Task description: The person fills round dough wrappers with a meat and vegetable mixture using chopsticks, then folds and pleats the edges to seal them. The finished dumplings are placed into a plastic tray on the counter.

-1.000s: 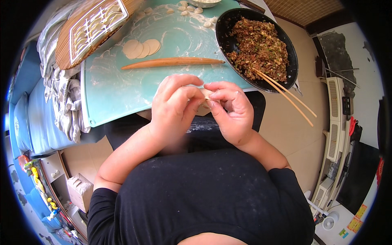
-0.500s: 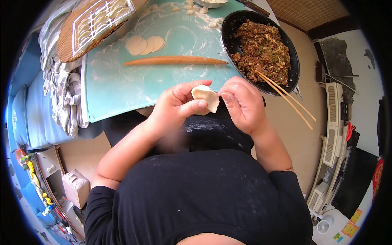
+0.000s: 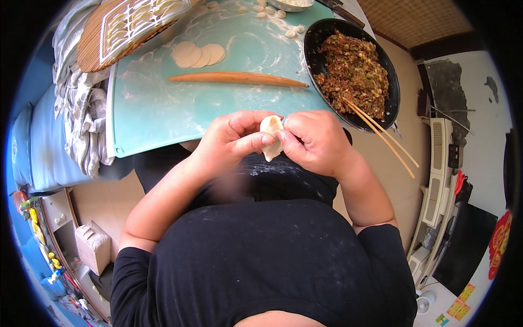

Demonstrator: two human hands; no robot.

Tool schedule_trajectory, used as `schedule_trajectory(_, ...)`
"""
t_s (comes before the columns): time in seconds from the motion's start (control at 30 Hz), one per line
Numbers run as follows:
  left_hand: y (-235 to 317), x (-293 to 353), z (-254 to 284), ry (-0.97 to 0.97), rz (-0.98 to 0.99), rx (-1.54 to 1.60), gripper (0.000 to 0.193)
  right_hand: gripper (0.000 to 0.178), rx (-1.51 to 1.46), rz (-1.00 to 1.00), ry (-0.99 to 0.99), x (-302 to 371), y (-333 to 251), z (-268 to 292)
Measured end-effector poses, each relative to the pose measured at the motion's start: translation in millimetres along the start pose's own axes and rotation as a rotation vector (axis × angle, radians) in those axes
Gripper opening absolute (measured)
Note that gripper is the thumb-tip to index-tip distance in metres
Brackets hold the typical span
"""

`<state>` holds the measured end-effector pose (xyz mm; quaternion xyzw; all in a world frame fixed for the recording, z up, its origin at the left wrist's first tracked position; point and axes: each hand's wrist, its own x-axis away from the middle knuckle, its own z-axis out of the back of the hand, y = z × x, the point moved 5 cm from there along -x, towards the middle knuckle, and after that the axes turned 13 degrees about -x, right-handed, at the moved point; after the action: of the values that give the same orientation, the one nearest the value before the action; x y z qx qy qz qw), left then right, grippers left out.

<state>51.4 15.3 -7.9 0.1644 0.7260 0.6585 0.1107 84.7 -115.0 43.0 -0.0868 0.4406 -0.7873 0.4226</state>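
Just past the near edge of the mat, a partly folded dumpling (image 3: 272,127) of pale dough is held between my two hands. My left hand (image 3: 231,136) is closed around its left side, the thumb pressed on the front. At its right edge, my right hand (image 3: 318,140) pinches the dough between thumb and curled fingers. Whatever is inside the dough is mostly hidden. Beyond my hands, a wooden rolling pin (image 3: 239,78) lies crosswise on the floured green mat (image 3: 158,122). Behind the pin, several round dough wrappers (image 3: 186,54) overlap.
A black pan (image 3: 311,49) of meat filling (image 3: 357,68) stands at the right, with chopsticks (image 3: 384,139) sticking out over its near rim. Small dough pieces (image 3: 290,34) and a bowl (image 3: 292,5) are at the back. A round wooden board (image 3: 90,52) bears a tray of dumplings at far left.
My right hand has moved left onto the dumpling and now pinches its edge. The dumpling looks narrower and more folded. The whole view has shifted slightly.
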Motion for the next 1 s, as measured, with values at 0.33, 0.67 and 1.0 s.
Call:
schedule_trajectory(0.33,-5,7,8,0.032,0.054,0.007,0.034,0.025,-0.511,-0.294,-0.086,-11,12,-2)
schedule_trajectory(0.67,-10,13,12,-0.001,0.151,0.032,0.037,0.026,-0.503,-0.324,-0.112,-16,17,-11)
schedule_trajectory(1.0,-13,12,12,0.001,0.181,-0.002,0.035,0.027,-0.411,-0.271,-0.058,-16,23,-15)
